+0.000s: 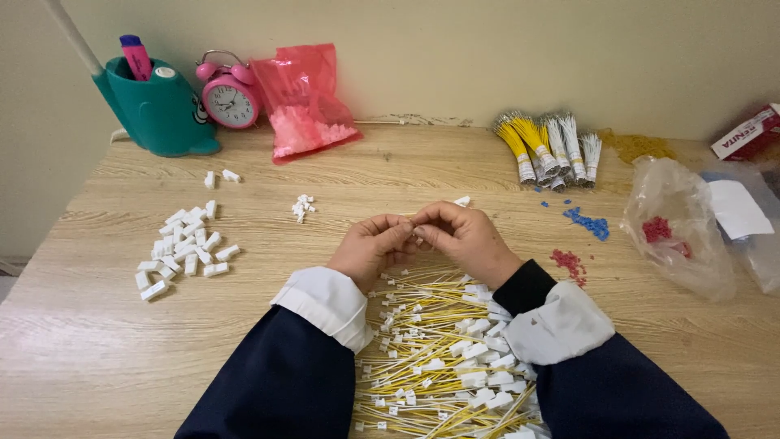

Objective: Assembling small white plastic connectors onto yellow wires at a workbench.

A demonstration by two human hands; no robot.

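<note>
Left hand (pixel 372 244) and right hand (pixel 465 237) meeting at centre, fingertips pinched together on something small, too tiny to identify. Heaped yellow wires with white connectors (pixel 443 358) just below at 6 o'clock. Loose white connector housings (pixel 183 248) at 9 o'clock; pink alarm clock (pixel 230 96) at 11 o'clock.

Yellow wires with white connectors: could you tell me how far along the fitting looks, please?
Done: a heap of yellow wires with white connectors lies before the person. In hand: left hand and right hand pinch a small piece between fingertips. Left: loose white housings and tied wire bundles on the table.
</note>
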